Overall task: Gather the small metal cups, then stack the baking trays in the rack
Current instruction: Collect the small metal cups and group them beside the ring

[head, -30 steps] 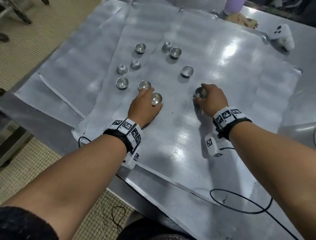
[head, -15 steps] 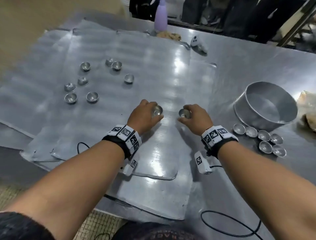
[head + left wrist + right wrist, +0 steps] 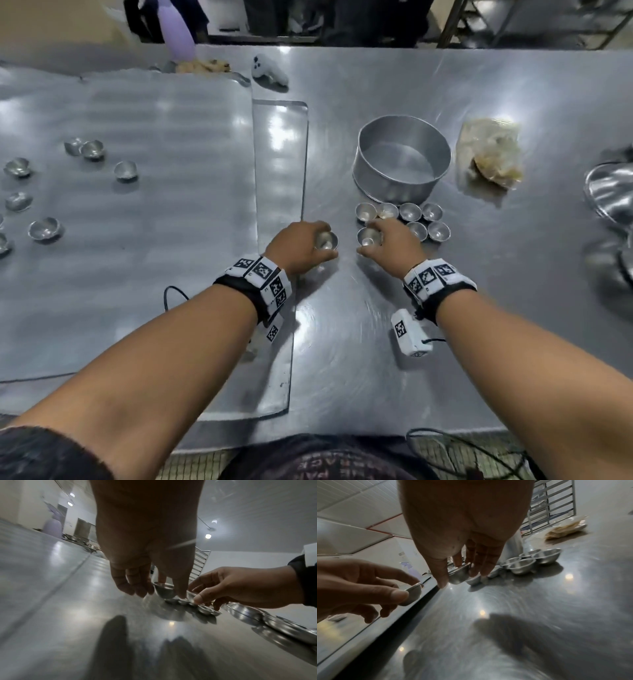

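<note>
above the table (image 3: 445, 325), each hand (image 3: 301, 248) pinches a mouth-up cup (image 3: 327, 240).

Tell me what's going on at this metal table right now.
A person is collecting small metal cups. The left hand grips one cup and the right hand grips another, both at the cluster of cups in front of the round pan. More loose cups lie on the baking trays to the left, not yet gathered.
</note>
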`<action>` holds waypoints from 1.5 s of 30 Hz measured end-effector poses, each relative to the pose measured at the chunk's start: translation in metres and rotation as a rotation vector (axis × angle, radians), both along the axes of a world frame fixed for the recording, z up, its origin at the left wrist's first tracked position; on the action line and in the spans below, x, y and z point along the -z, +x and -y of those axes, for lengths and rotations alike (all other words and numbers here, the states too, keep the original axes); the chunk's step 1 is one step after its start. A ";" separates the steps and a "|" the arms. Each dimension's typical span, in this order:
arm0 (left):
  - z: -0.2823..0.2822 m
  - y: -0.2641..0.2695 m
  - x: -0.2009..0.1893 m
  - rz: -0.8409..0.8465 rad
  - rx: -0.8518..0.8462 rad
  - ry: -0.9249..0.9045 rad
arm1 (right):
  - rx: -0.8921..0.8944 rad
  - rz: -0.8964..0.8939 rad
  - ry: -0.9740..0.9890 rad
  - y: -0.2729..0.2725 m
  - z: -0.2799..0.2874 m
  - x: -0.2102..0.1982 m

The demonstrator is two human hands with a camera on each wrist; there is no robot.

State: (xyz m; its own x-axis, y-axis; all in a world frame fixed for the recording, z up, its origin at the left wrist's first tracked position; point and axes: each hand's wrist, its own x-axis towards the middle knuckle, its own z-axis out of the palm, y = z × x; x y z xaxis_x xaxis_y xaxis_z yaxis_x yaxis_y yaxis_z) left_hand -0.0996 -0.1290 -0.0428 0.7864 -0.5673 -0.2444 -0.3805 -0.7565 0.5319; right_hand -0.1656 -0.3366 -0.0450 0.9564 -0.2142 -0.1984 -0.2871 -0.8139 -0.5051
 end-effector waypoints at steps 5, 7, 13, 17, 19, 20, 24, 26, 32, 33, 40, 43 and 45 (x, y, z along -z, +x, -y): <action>0.035 -0.013 0.014 -0.086 0.057 0.043 | 0.053 -0.054 0.009 -0.026 0.025 0.019; 0.043 -0.016 0.020 -0.095 0.071 0.047 | 0.063 -0.073 0.006 -0.033 0.030 0.025; 0.056 -0.020 0.031 -0.080 0.049 0.073 | 0.047 -0.080 0.001 -0.040 0.037 0.034; 0.059 -0.019 0.032 -0.032 -0.019 0.044 | 0.053 -0.052 -0.030 -0.034 0.040 0.033; 0.062 -0.016 0.030 -0.021 -0.019 0.044 | 0.055 -0.057 -0.040 -0.030 0.042 0.032; 0.063 -0.014 0.029 -0.015 -0.021 0.042 | 0.055 -0.054 -0.044 -0.029 0.042 0.032; 0.069 -0.005 0.031 -0.014 -0.013 0.035 | 0.070 -0.037 -0.048 -0.019 0.046 0.034; 0.072 0.000 0.031 -0.018 -0.006 0.020 | 0.080 -0.028 -0.046 -0.014 0.047 0.035; 0.083 0.014 0.026 -0.025 0.011 -0.042 | 0.080 0.024 -0.050 0.002 0.051 0.038; 0.083 0.015 0.026 -0.024 0.009 -0.051 | 0.082 0.037 -0.050 0.003 0.052 0.038; 0.085 0.018 0.026 -0.039 -0.032 -0.075 | 0.087 0.062 -0.034 0.005 0.055 0.041; 0.086 0.017 0.028 -0.034 -0.031 -0.073 | 0.105 0.072 -0.049 0.004 0.056 0.041; 0.087 0.016 0.029 -0.025 -0.042 -0.072 | 0.106 0.073 -0.066 0.003 0.057 0.041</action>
